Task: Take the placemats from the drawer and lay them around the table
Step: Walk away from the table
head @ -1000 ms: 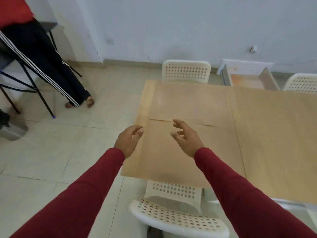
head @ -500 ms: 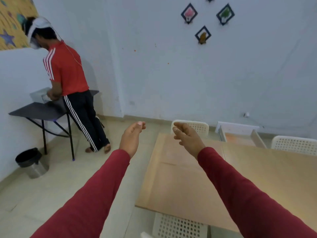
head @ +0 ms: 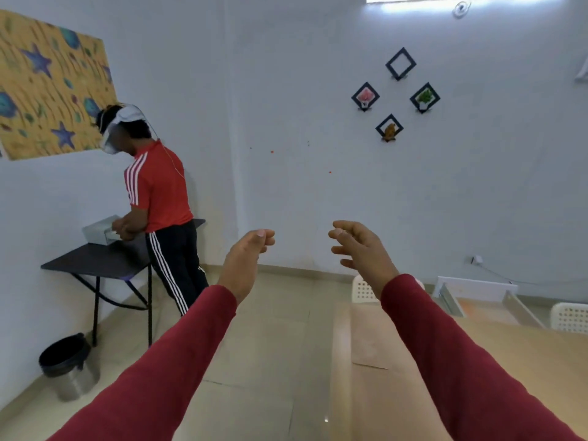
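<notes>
Since a second ago the view has tilted well up: both hands, then low over the tabletop, now sit raised against the pale wall, and far more of the room shows. Left hand [head: 245, 259] empty, fingers loosely curled, thumb forward; right hand [head: 361, 249] empty too, fingers spread and slack, grasping nothing. Both arms in dark red, soft-knit sleeves [head: 471, 361]. Table [head: 541, 361] at lower right: smooth, light tan, matte wood. A flat rectangular placemat [head: 370, 335], nearly the same tan as the wood, lies on the near-left part of the table, its edge a faint straight seam. Beyond the table, a white drawer [head: 477, 294] stands pulled open, boxy, with metal side rails; what it holds I cannot tell. White perforated plastic chairs [head: 569, 318] at the far edge. At left, a second person in a red striped shirt [head: 159, 192] bends over a dark folding table [head: 95, 259]; round metal bin [head: 68, 367] with a black liner on the tile floor. Four diamond-shaped black frames [head: 396, 95] hang on the wall.
</notes>
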